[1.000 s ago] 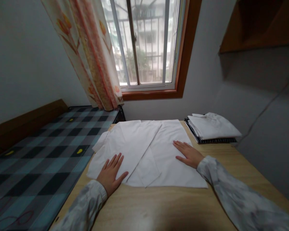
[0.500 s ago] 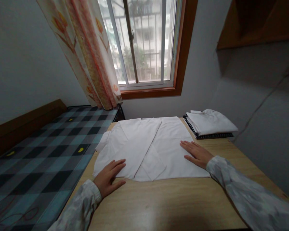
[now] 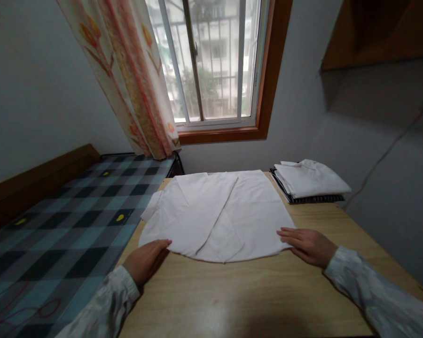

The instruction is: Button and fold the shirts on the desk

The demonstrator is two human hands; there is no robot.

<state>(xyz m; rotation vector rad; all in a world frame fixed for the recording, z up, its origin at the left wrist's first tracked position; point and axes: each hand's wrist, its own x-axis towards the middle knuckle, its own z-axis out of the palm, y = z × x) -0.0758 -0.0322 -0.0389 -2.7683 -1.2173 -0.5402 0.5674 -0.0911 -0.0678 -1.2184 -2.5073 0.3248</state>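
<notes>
A white shirt (image 3: 257, 211) lies spread on the wooden table, one sleeve folded slantwise across it and the collar at the left. My left hand (image 3: 146, 260) pinches its near edge at the left, fingers pressed together with the thumb hidden underneath. At the near right corner my right hand (image 3: 308, 244) grips the cloth, fingers on top and thumb below. Between my hands the near edge bows slightly.
Folded clothes (image 3: 310, 178), white over dark, are stacked at the table's (image 3: 225, 300) back right corner. A bed with a checked cover (image 3: 88, 225) stands along the left. Beyond the table are a window (image 3: 218, 65) and a flowered curtain (image 3: 127, 80).
Both hands were lying flat with spread fingers on the shirt. They have moved to its near edge and closed on it, and that edge now curves up a little at the ends.
</notes>
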